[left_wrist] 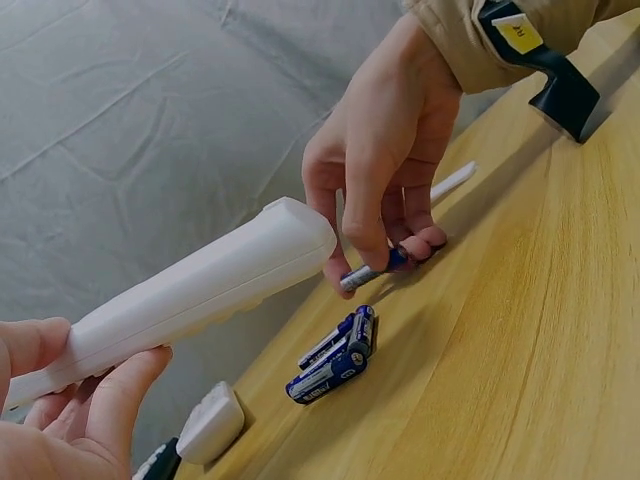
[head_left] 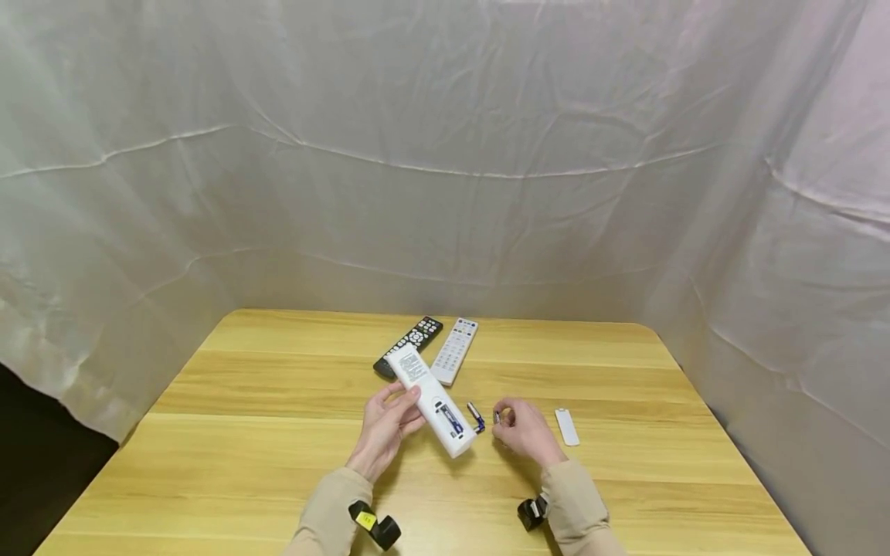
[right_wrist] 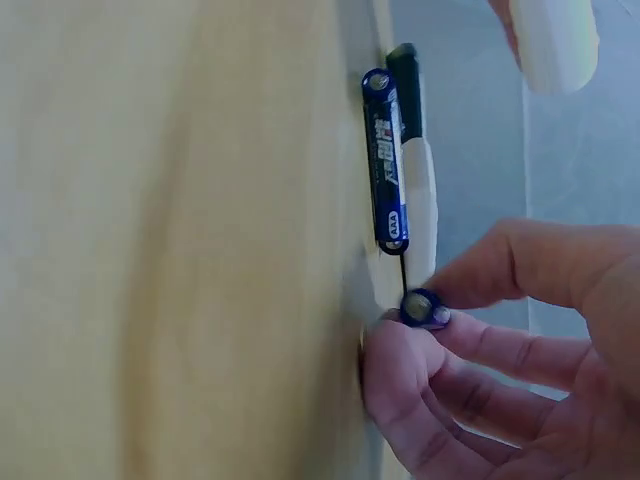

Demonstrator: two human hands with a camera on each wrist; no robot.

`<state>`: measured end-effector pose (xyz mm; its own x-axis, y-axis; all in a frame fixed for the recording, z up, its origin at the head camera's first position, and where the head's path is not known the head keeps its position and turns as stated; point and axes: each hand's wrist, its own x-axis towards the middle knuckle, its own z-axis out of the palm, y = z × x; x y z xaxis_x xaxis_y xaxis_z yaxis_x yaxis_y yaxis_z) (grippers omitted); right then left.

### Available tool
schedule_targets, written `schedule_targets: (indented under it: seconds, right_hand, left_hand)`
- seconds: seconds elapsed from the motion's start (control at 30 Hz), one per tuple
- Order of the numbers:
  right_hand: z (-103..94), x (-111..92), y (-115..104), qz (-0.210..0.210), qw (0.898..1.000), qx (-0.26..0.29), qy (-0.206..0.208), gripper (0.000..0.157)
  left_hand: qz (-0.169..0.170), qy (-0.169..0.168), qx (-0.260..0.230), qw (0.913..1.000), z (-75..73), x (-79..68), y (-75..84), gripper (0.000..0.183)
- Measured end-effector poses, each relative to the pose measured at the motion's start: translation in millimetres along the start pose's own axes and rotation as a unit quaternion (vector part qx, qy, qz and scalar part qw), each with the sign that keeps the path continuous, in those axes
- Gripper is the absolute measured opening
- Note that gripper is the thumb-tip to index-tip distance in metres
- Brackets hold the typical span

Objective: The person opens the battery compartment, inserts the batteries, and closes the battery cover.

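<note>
My left hand (head_left: 385, 428) grips a white remote control (head_left: 426, 392), held above the table with its back facing up. Its battery compartment (head_left: 450, 419) is uncovered, and a blue battery shows inside. To the right, my right hand (head_left: 524, 434) pinches a blue-and-silver AAA battery (left_wrist: 368, 273) between thumb and fingers, just over the tabletop. Between the two hands, loose blue AAA batteries (left_wrist: 330, 375) lie close together on the wood. A white battery cover (head_left: 566, 427) lies flat on the table, right of my right hand.
Behind the held remote, a black remote (head_left: 422, 333) and another white remote (head_left: 455, 349) lie face up on the wooden table (head_left: 243, 432). Grey curtain (head_left: 445, 216) hangs behind the table and along its sides.
</note>
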<state>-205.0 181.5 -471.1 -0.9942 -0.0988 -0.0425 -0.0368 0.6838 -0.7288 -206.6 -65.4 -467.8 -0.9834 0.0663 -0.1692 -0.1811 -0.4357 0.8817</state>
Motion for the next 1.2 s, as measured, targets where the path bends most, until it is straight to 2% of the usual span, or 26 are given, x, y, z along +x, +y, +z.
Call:
schedule_targets:
  seconds: [0.17,0.3,0.4,0.53,0.63,0.7,0.87,0.93,1.07,1.2]
  right_hand:
    - [-0.5,-1,3,-0.006,1.0,0.026,0.001,0.042]
    - [0.4,0,4,-0.049,0.997,0.001,0.052,0.036]
    - [0.9,2,4,-0.08,0.991,0.006,0.104,0.032]
    - [-0.8,4,2,-0.099,0.98,0.069,0.158,0.026]
    - [-3.0,4,-1,-0.114,0.968,0.133,0.179,0.022]
    - [-4.0,5,-3,-0.118,0.959,0.184,0.179,0.022]
    - [-4.9,4,-8,-0.089,0.942,0.281,0.162,0.02]
    - [-4.6,3,-10,-0.085,0.938,0.3,0.154,0.021]
    - [-3.0,3,-15,-0.104,0.933,0.321,0.124,0.026]
    - [-0.2,2,-21,-0.149,0.929,0.329,0.085,0.025]
  left_hand:
    - [-0.001,-0.001,-0.002,1.0,0.7,-0.6,-0.9,0.047]
    - [-0.002,-0.001,0.0,1.0,1.0,-0.7,-1.3,0.045]
    - [-0.001,-0.002,0.002,1.0,0.7,-0.8,-1.4,0.046]
    - [0.001,0.0,0.001,1.0,0.1,-0.6,-1.0,0.047]
    - [0.001,0.0,-0.001,1.0,-0.1,-0.5,-0.4,0.046]
    - [0.001,0.0,-0.002,1.0,-0.1,-0.8,0.3,0.046]
    - [-0.001,-0.004,-0.003,1.0,-0.9,-1.9,1.5,0.047]
    - [-0.002,-0.005,-0.004,1.0,-1.8,-2.1,1.8,0.048]
    - [-0.003,-0.007,-0.006,1.0,-2.8,-2.1,3.0,0.049]
    - [-0.002,-0.009,-0.006,0.9999,-2.6,-1.6,3.6,0.049]
